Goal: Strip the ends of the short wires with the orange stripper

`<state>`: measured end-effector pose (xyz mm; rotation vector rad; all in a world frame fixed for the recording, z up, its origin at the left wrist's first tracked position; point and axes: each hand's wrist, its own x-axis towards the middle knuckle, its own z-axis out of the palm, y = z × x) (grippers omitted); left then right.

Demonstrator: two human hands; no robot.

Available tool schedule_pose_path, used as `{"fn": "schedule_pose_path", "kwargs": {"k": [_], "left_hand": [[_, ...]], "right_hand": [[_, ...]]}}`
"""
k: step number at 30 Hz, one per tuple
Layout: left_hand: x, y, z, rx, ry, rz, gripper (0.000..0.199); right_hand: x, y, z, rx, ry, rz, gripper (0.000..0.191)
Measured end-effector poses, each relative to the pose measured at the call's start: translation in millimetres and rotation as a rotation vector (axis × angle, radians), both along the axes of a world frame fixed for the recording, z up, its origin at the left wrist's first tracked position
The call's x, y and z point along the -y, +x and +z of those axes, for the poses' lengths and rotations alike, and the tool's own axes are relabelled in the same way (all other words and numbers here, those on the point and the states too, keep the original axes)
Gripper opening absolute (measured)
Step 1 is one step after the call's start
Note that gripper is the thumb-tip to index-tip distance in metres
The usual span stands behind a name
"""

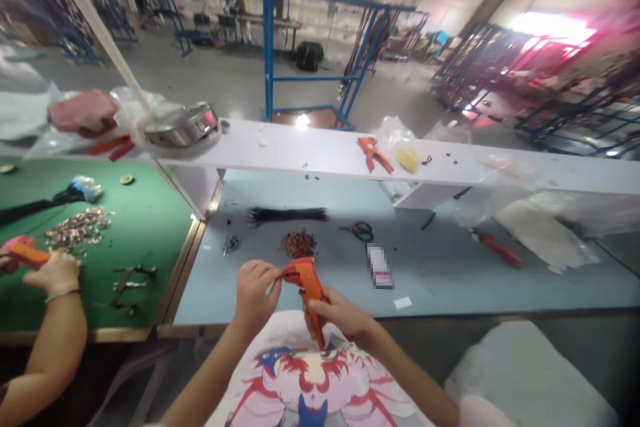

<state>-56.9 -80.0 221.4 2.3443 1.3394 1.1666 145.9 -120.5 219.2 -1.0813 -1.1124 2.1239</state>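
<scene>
My right hand is wrapped around the handles of orange and red pistol-shaped pliers, held upright in front of my body at the table's front edge. At the red head of the pliers, my left hand pinches its thumb and fingers together; what lies between them is too small to make out. Just beyond the pliers is a heap of small copper-coloured terminals. Behind that heap, a bundle of black wires lies sideways on the blue-grey mat.
Black-handled scissors, a blurred white packet and red-handled pliers lie rightward. A white shelf spans the back, carrying other orange pliers and a metal pan-like object. A co-worker's hand works at the green table.
</scene>
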Motion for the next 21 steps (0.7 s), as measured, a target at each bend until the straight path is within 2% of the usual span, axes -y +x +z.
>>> {"fn": "schedule_pose_path", "kwargs": {"k": [7,14,18,21], "left_hand": [[-4.1,1.0,-7.1,0.022,0.014,-0.018,0.014],[0.8,6.9,-3.1,0.017,0.007,0.027,0.016],[0.3,10.6,-3.2,0.038,0.029,0.033,0.014],[-3.1,10.2,-8.2,0.026,0.073,0.029,0.012]], "right_hand": [[-2.1,-4.5,-1.9,-0.001,-0.004,-0.05,0.044],[3.5,-6.2,-13.9,0.003,0.009,-0.065,0.047],[3.0,-4.7,-16.9,0.098,0.038,-0.107,0.046],[-1.1,-2.8,-16.6,0.152,0.088,-0.049,0.04]]}}
